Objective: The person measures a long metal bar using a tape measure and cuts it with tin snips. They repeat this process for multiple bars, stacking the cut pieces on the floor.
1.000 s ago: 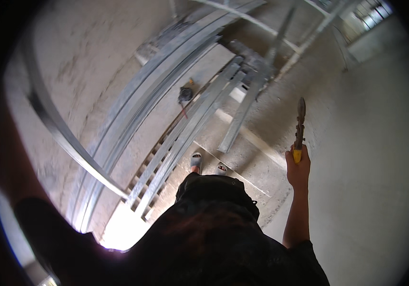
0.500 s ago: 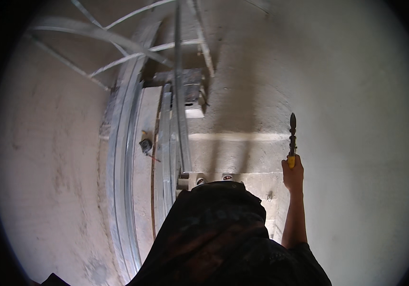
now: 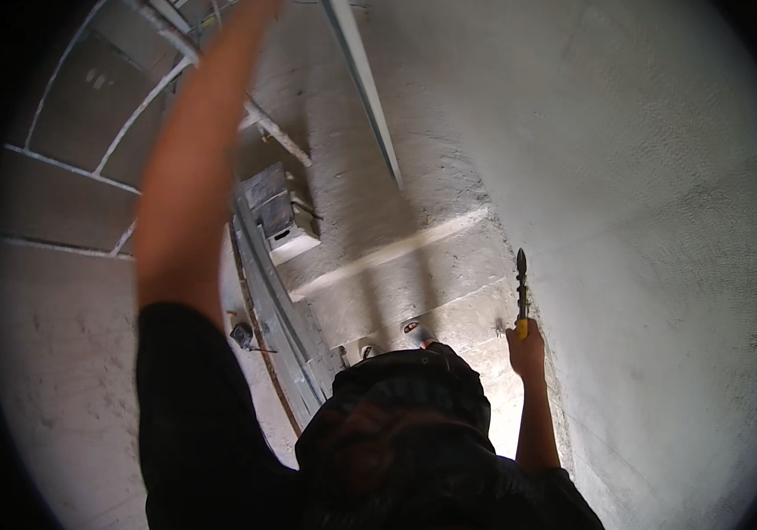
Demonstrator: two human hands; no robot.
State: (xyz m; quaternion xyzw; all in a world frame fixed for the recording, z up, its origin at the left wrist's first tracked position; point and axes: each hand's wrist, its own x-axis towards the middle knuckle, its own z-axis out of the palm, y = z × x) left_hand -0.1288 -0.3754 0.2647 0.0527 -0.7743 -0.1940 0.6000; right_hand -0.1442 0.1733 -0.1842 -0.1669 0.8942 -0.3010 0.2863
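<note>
My right hand (image 3: 527, 350) is closed round the yellow handle of a pair of tin snips (image 3: 522, 283). Their dark, narrow jaws point away from me, beside the grey wall. My left arm (image 3: 189, 177) stretches far up and forward, and its hand lies beyond the top edge of the picture. To the right of that arm, a long, thin metal profile (image 3: 367, 93) comes down at a slant from the top edge. Whether my left hand touches it is hidden.
More metal profiles (image 3: 277, 296) lie lengthwise at left, beside a small dark boxy object (image 3: 242, 335). A box (image 3: 277, 212) with a dark top stands farther ahead. Metal bars (image 3: 140, 115) form a frame at upper left. A plastered wall (image 3: 661, 265) rises at right. Below me are concrete steps (image 3: 396, 252).
My left arm has come into view, reaching up and forward. The slanting profile's lower end has moved farther away and to the right. The view has turned; my right hand still holds the snips.
</note>
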